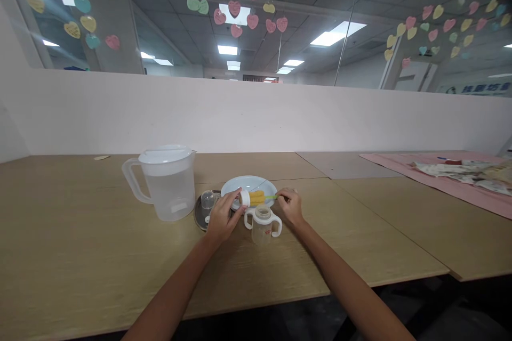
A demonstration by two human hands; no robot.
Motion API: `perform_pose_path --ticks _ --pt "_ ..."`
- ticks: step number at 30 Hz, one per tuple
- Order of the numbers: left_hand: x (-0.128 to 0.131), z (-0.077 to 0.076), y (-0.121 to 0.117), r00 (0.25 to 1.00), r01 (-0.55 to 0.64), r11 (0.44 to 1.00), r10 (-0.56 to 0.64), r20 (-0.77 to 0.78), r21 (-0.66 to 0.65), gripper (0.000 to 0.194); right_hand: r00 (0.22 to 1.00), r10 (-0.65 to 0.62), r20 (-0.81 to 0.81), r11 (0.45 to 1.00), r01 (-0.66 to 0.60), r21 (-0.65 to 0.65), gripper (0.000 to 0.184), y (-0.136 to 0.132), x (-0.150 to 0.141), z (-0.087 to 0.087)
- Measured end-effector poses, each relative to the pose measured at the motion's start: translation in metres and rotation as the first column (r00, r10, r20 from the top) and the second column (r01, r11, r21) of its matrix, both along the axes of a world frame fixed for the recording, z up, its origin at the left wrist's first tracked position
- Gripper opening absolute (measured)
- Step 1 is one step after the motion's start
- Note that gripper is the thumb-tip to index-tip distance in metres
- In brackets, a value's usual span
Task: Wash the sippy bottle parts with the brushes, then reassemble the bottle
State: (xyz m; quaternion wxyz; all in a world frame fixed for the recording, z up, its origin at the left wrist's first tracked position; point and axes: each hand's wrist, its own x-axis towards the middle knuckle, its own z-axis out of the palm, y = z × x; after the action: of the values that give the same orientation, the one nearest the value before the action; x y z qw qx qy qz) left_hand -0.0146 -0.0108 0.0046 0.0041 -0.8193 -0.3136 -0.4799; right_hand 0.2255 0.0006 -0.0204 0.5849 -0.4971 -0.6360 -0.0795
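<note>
My left hand [224, 217] is closed on a white bottle collar [244, 198], held sideways above the table. Between the fingers of my right hand [290, 205] is the thin green handle of a bottle brush [257, 197]. Its yellow sponge head points left and meets the collar's opening; how far it reaches inside I cannot tell. Just below, a clear baby bottle [262, 231] with two white handles stands upright and uncapped. A white bowl [232, 185] lies behind both hands. Left of them is a dark round tray [199, 217] bearing a clear dome cap [207, 200], partly hidden by my left hand.
A lidded clear pitcher [170, 186] of water stands on the wooden table [96, 245] at the left. A pink cloth [440, 173] with crumpled fabric [460, 170] covers the far right. Behind the table rises a white wall [240, 117] under glass with heart-shaped notes.
</note>
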Motion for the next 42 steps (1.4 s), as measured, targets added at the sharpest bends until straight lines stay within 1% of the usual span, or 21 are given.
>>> perform_pose_path --ticks 5,7,10,12,15,18,20,21,23,26,28,31,33,35,37,40,42 --pt "0.001 0.000 0.000 1.000 0.024 1.000 -0.025 -0.018 -0.006 0.042 1.000 -0.027 -0.012 1.000 0.027 -0.003 0.022 0.002 0.001 -0.002" --pt "0.001 0.000 -0.001 0.999 0.036 0.999 -0.036 0.004 -0.006 0.042 1.000 -0.024 0.002 1.000 0.024 -0.009 0.022 0.001 0.000 -0.002" --pt "0.001 0.002 -0.002 0.995 0.015 1.000 -0.015 0.098 -0.005 0.040 1.000 -0.018 0.017 1.000 0.018 -0.018 0.022 0.001 -0.002 -0.002" --pt "-0.001 0.005 -0.002 0.981 -0.038 0.999 0.039 0.190 -0.007 0.038 0.999 -0.037 0.013 0.999 0.038 -0.019 0.022 0.001 -0.001 -0.002" --pt "-0.006 0.007 0.005 0.926 -0.132 0.990 0.140 0.351 -0.046 0.036 0.996 -0.093 0.002 0.996 0.093 -0.017 0.023 0.002 0.002 -0.001" --pt "-0.013 0.005 0.018 0.818 -0.185 0.966 0.254 0.516 -0.182 0.034 0.984 -0.177 0.016 0.984 0.177 -0.018 0.025 0.003 0.006 -0.001" --pt "-0.017 0.001 0.027 0.761 -0.195 0.939 0.328 0.561 -0.285 0.034 0.976 -0.215 0.030 0.976 0.216 -0.020 0.026 0.004 0.008 -0.001" --pt "-0.019 -0.001 0.031 0.754 -0.201 0.924 0.357 0.552 -0.324 0.036 0.975 -0.221 0.035 0.975 0.222 -0.021 0.026 0.004 0.008 -0.001" --pt "-0.022 -0.003 0.036 0.780 -0.228 0.897 0.401 0.480 -0.379 0.039 0.974 -0.223 0.041 0.974 0.224 -0.026 0.026 0.004 0.009 -0.001" --pt "-0.027 -0.005 0.036 0.843 -0.308 0.857 0.447 0.298 -0.412 0.043 0.973 -0.228 0.044 0.973 0.230 -0.032 0.027 0.005 0.009 -0.001" --pt "-0.029 -0.004 0.035 0.869 -0.349 0.844 0.454 0.195 -0.407 0.044 0.972 -0.232 0.047 0.972 0.233 -0.034 0.027 0.005 0.010 -0.001" --pt "-0.028 -0.004 0.032 0.895 -0.397 0.839 0.444 0.045 -0.371 0.043 0.970 -0.237 0.058 0.970 0.239 -0.039 0.027 0.005 0.011 -0.001" --pt "-0.026 -0.004 0.030 0.885 -0.459 0.826 0.459 -0.084 -0.326 0.041 0.969 -0.240 0.066 0.969 0.243 -0.040 0.027 0.005 0.011 -0.002" --pt "-0.024 -0.003 0.028 0.848 -0.529 0.801 0.491 -0.197 -0.281 0.035 0.967 -0.243 0.072 0.968 0.246 -0.040 0.027 0.005 0.011 -0.002" --pt "-0.021 -0.002 0.025 0.812 -0.574 0.782 0.504 -0.295 -0.243 0.029 0.967 -0.243 0.078 0.968 0.246 -0.041 0.026 0.006 0.011 -0.003" --pt "-0.018 0.002 0.021 0.779 -0.590 0.777 0.475 -0.409 -0.222 0.025 0.966 -0.242 0.093 0.968 0.247 -0.043 0.026 0.006 0.011 -0.003" --pt "-0.017 0.004 0.019 0.766 -0.596 0.772 0.461 -0.449 -0.223 0.025 0.964 -0.244 0.103 0.967 0.250 -0.045 0.027 0.006 0.011 -0.003"
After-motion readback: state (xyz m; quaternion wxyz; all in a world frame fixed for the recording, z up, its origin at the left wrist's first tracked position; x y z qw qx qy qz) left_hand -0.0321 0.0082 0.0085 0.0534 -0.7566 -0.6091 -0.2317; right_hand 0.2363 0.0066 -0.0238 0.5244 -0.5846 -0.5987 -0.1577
